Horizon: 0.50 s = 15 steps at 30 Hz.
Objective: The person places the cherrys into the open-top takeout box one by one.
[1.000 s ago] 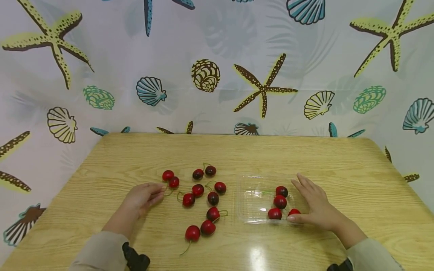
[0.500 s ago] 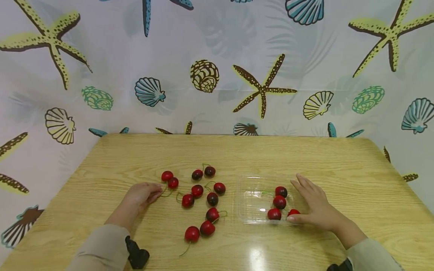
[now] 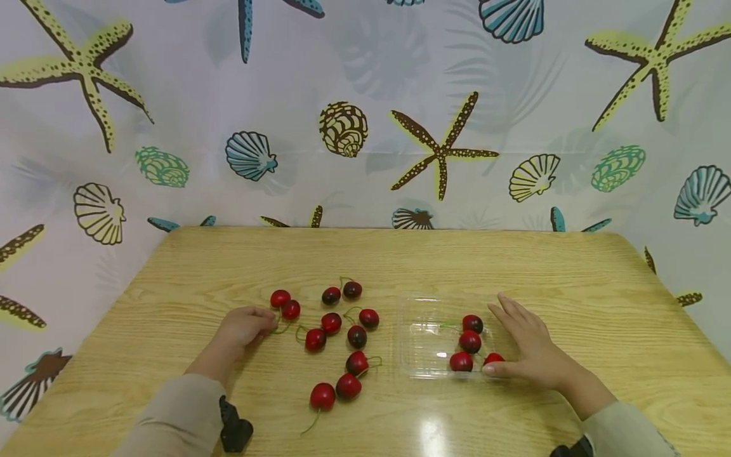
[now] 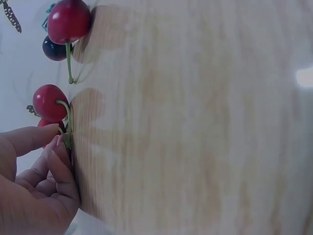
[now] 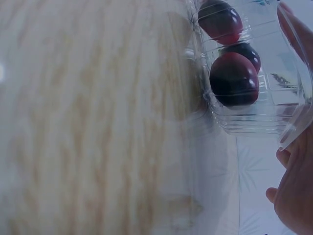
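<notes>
My left hand (image 3: 247,327) is at the left of the table, by a pair of red cherries (image 3: 291,310) joined by green stems. In the left wrist view, its thumb and fingertips pinch the stem (image 4: 68,122) near its end, while the cherries rest on the wood. On the right lies a clear plastic container (image 3: 419,371) with several dark red cherries (image 3: 470,341) in its right part. My right hand (image 3: 531,349) touches the container's right side, fingers straight and thumb spread at the near corner. One cherry (image 3: 493,359) is partly hidden behind that thumb.
More cherry pairs lie between the left hand and the container: a dark pair (image 3: 353,290) at the back, others in the middle (image 3: 315,339), and some nearer the front (image 3: 323,397). A cloth with shells and starfish (image 3: 354,190) hangs behind the wooden table (image 3: 457,254).
My left hand has shifted slightly, its fingertips closing in on the stem of the left cherry pair. The right hand and the container have stayed put.
</notes>
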### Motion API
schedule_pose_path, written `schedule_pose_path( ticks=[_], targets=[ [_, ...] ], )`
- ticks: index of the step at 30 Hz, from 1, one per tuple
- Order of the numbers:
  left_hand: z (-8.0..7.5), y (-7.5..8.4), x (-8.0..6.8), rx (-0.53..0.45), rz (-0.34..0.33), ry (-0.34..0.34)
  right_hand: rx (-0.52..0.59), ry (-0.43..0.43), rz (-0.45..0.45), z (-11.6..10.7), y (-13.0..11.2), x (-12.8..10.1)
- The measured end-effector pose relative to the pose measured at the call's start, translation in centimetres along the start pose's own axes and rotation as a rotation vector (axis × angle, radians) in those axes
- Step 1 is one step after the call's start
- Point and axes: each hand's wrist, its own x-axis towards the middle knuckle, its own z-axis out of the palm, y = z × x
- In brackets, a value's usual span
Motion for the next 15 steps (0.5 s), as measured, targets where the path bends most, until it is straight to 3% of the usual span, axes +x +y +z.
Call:
schedule_pose_path(
  ticks=[6, 15],
  targets=[
    [0.35, -0.15, 0.26, 0.037, 0.028, 0.033, -0.011, 0.008, -0.008, -0.07, -0.02, -0.02],
    [0.3, 0.07, -0.05, 0.024, 0.034, 0.028, -0.013, 0.003, -0.008, -0.09, 0.03, 0.02]
  ],
)
